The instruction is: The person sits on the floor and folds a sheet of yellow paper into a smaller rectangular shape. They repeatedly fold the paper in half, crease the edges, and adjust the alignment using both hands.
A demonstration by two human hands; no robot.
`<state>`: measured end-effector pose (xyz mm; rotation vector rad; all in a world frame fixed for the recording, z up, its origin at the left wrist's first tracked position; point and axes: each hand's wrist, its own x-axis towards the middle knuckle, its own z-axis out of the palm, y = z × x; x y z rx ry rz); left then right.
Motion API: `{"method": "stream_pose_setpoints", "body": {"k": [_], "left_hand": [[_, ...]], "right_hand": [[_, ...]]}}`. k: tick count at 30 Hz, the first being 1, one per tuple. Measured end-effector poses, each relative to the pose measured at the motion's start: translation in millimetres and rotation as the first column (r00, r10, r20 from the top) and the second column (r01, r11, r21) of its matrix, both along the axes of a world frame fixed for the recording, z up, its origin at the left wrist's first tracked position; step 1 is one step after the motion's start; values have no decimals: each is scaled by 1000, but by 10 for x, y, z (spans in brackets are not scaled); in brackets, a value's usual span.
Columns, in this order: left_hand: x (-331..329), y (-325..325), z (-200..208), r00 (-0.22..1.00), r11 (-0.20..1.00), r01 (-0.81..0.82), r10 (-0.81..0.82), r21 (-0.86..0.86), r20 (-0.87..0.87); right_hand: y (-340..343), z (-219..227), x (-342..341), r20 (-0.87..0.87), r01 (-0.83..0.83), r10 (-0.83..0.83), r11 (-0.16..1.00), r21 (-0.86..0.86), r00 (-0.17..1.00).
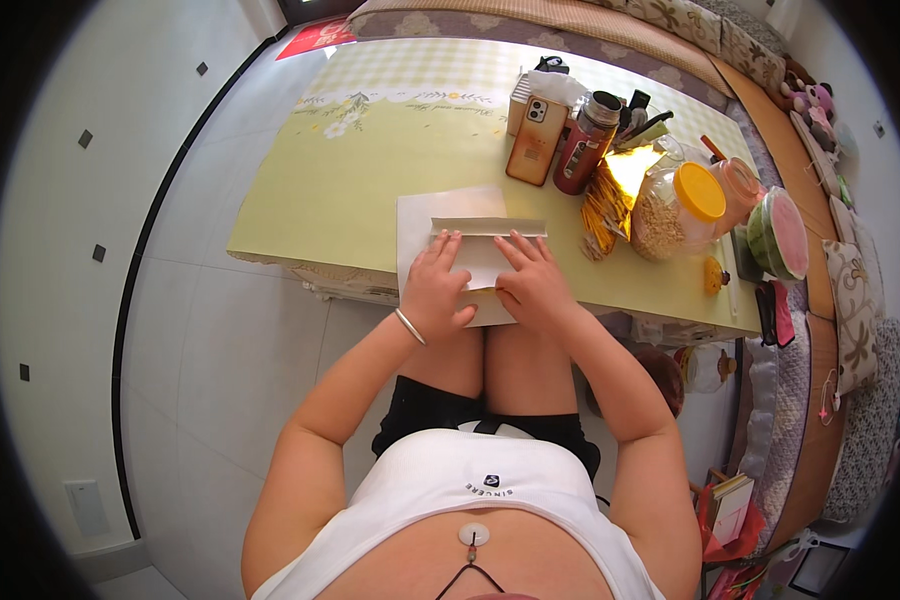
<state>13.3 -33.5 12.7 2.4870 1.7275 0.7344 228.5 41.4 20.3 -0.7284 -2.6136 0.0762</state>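
Observation:
In front of me on the table's near edge lies a piece of white paper with a greyish strip folded over along its far side. My left hand rests on the left part of this paper, its fingers stretched toward the folded strip. On the right part lies my right hand, fingertips reaching the strip and thumb bent inward. Beneath is a larger white sheet, its near end jutting past the table edge. Neither hand grips anything.
The table has a yellow-green cloth. To the right stand a phone, a red flask, a gold packet, a yellow-lidded jar and a cut watermelon. A sofa runs along the right.

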Motion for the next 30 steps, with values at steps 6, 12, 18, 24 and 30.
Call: {"method": "stream_pose_setpoints", "body": {"k": [6, 12, 18, 24, 30], "left_hand": [[-160, 193, -86, 1000, 987, 24, -23, -158, 9], [-328, 504, -253, 864, 960, 1, 140, -279, 484], [-173, 711, -240, 901, 940, -292, 332, -178, 278], [3, 643, -305, 992, 962, -122, 111, 246, 59], [306, 390, -402, 989, 996, 73, -66, 49, -134]], "right_hand": [[328, -113, -30, -108, -50, -14, 822, -568, 994], [542, -353, 49, -186, 173, -382, 731, -660, 905], [545, -512, 4, -197, 457, -572, 782, -425, 796], [591, -598, -65, -169, 556, -623, 767, -320, 763], [600, -645, -62, -175, 564, -627, 768, -302, 759]]}}
